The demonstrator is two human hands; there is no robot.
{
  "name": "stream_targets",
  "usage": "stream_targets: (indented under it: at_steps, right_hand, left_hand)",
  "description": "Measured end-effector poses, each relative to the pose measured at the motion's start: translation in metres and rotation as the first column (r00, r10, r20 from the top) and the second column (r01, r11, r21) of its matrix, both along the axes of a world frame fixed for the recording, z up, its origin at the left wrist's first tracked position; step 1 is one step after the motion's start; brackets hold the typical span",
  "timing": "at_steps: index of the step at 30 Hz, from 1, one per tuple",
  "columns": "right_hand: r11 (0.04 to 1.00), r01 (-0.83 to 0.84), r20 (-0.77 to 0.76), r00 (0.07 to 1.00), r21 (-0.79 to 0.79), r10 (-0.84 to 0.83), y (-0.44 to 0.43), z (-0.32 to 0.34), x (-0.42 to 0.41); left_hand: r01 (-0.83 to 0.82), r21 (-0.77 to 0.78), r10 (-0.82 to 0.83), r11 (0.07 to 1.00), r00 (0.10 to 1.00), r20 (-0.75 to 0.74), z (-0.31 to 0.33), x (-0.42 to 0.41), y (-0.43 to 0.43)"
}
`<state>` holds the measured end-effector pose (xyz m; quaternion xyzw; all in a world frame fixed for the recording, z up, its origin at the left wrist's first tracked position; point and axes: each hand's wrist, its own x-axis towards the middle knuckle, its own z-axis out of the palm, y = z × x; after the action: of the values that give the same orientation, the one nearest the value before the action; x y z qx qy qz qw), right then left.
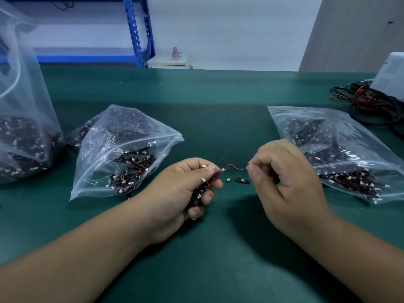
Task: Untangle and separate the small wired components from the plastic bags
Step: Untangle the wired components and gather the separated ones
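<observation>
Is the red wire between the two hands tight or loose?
Loose. The red wire curves in a wave between the left hand and right hand, not straight.

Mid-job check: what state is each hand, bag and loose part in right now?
left hand: grips tangled bundle
right hand: pinches red wire end
loose component: lying on mat, free
middle bag: lying, parts at mouth
right bag: lying flat, filled
left bag: upright, filled

head view | worn on head | faces forward-down | close above left hand (185, 193), right hand (286, 182), table (218, 95)
</observation>
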<state>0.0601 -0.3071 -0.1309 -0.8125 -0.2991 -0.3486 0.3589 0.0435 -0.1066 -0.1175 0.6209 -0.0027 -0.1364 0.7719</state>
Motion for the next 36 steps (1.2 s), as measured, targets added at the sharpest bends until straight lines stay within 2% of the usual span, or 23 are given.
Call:
stream_targets:
  at_steps: [6,8,12,18,22,26,29,32,36]
  right_hand:
    - [0.998,0.067,-0.127,0.990,0.013,-0.064,-0.001,-0.004,0.005]
    - [0.996,0.082,-0.161,0.983,-0.028,-0.086,-0.002,-0.004,0.005]
    - [0.963,0.152,-0.308,0.926,-0.223,-0.218,-0.001,-0.007,0.007]
    - [0.948,0.189,-0.323,0.907,-0.257,-0.268,-0.001,-0.007,0.008]
    - [0.961,0.183,-0.281,0.930,-0.208,-0.238,-0.001,-0.007,0.008]
    - [0.984,0.041,-0.127,0.990,-0.174,-0.063,0.001,-0.001,0.002]
    - [0.976,-0.054,-0.013,0.999,-0.212,0.053,0.004,0.000,-0.005]
    - [0.957,-0.116,0.055,0.989,-0.267,0.135,0.007,0.001,-0.009]
    - [0.950,-0.138,0.078,0.983,-0.281,0.166,0.006,0.000,-0.010]
  left_hand:
    - [-0.069,-0.156,0.050,0.985,0.991,-0.122,0.002,0.005,0.004]
    - [-0.078,-0.181,0.052,0.980,0.988,-0.144,0.002,0.006,0.005]
    - [-0.084,-0.211,0.048,0.974,0.984,-0.171,0.002,0.007,0.006]
    - [-0.099,-0.190,0.070,0.977,0.985,-0.155,0.002,0.006,0.004]
    - [-0.079,-0.092,0.074,0.993,0.996,-0.058,0.002,0.002,0.000]
    - [0.004,0.091,-0.012,0.996,0.996,0.090,0.001,-0.006,-0.007]
    - [0.050,0.311,-0.118,0.949,0.972,0.202,0.001,-0.012,-0.010]
    - [0.024,0.500,-0.193,0.866,0.938,0.289,0.000,-0.016,-0.013]
    - [0.011,0.513,-0.199,0.858,0.928,0.314,-0.001,-0.017,-0.014]
